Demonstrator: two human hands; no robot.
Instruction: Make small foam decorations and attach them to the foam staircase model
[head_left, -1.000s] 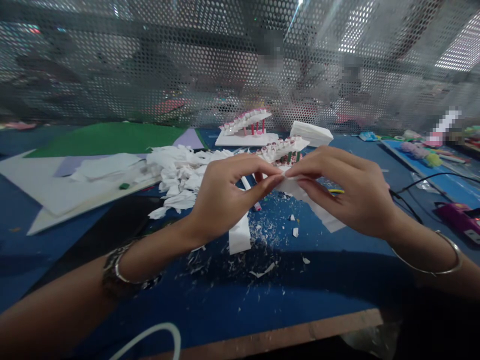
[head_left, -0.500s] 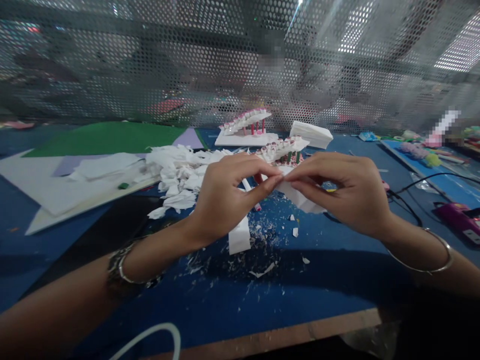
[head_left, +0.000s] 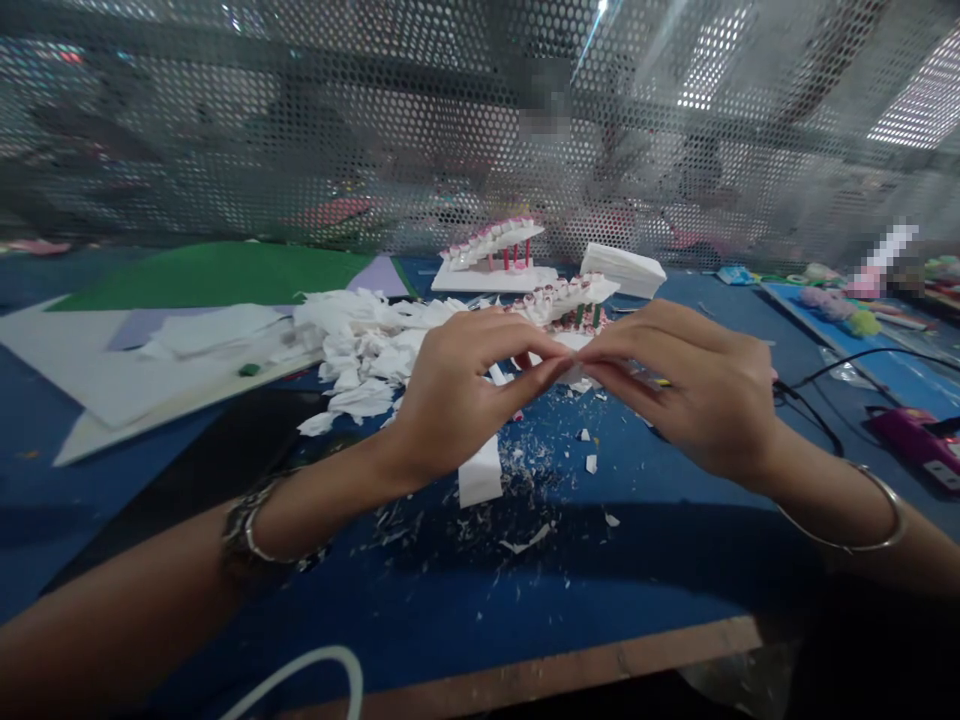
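Observation:
My left hand (head_left: 457, 395) and my right hand (head_left: 697, 390) meet above the blue table (head_left: 450, 590), fingertips pinched together on a small piece of white paper (head_left: 576, 368). Most of the paper is hidden between the fingers. Just behind my hands stands a white stepped model (head_left: 564, 298) with small pieces along its top and coloured posts. A second such model (head_left: 491, 256) stands farther back. A white foam block (head_left: 480, 474) lies under my left hand among white shreds.
A heap of torn white paper (head_left: 356, 345) lies left of my hands, beside white, purple and green sheets (head_left: 210, 275). A stack of white paper (head_left: 622, 268) sits behind. A black cable (head_left: 825, 385) and a pink tool (head_left: 919, 440) lie at the right. Perforated metal mesh (head_left: 375, 130) walls the back.
The long white strip that hung from my right hand has been gathered in; only a small bit shows between the fingertips now. Both hands stay pinched together in place.

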